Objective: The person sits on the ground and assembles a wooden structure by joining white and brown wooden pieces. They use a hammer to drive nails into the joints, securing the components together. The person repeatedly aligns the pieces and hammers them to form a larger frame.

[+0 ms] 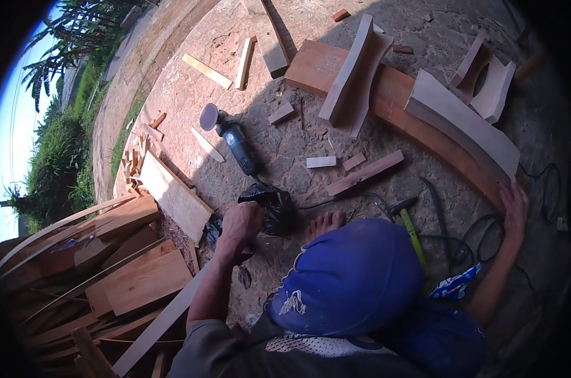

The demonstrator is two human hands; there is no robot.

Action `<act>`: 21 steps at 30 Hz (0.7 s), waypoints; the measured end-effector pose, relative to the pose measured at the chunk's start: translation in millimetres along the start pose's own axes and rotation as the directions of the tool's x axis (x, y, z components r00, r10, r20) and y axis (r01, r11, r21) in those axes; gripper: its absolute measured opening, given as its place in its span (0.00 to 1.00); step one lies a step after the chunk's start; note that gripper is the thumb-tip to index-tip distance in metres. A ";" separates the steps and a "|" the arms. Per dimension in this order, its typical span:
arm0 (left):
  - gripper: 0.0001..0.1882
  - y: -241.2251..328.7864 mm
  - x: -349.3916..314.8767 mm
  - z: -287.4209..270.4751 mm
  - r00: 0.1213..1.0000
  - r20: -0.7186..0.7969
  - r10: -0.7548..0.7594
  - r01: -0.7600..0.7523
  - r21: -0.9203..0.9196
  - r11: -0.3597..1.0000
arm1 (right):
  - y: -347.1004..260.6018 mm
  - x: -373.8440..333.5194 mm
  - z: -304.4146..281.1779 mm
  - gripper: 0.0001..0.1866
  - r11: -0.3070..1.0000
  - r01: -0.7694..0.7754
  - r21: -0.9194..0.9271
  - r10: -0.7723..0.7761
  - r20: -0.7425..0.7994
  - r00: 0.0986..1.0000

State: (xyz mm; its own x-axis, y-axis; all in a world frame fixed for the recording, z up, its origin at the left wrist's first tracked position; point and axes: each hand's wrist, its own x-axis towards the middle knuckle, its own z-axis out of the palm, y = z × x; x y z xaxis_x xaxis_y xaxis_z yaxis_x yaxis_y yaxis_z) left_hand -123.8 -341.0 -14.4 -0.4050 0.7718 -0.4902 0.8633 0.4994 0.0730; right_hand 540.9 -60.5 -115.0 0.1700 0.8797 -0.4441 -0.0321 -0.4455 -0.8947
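Observation:
My left hand [240, 225] is closed in a fist on a black plastic bag [274, 205], which shows on both sides of it. Out at the right, my right hand [515, 203] lies with stretched fingers against the near end of a pale curved wooden piece [465, 123]. That piece rests on a long reddish-brown plank [399, 94]. Another curved wooden piece [354, 79] stands across the same plank, farther left. Beyond the bag, an angle grinder [238, 148] with a round disc lies on the ground.
Stacked boards [147, 280] fill the lower left. A hammer with a green handle [412, 233], looped black cables [487, 233] and a blue-and-white packet [455, 283] lie near my knees. Small wood offcuts [364, 173] are scattered about. Curved pieces [487, 82] lie at the far right.

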 end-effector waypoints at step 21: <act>0.14 -61.5 82.9 109.8 0.978 -0.210 -0.002 -0.023 -0.117 0.993 | -15.6 -31.7 39.2 0.29 0.993 0.086 -0.083 -0.093 -0.089 0.992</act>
State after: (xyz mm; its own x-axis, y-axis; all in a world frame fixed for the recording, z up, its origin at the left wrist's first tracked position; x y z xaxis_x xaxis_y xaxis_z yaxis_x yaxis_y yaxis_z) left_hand -177.4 -351.0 -154.9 -0.4612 0.8362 -0.2967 0.8312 0.5241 0.1853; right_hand 497.4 -74.9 -88.8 0.2589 0.8992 -0.3527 0.0646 -0.3805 -0.9225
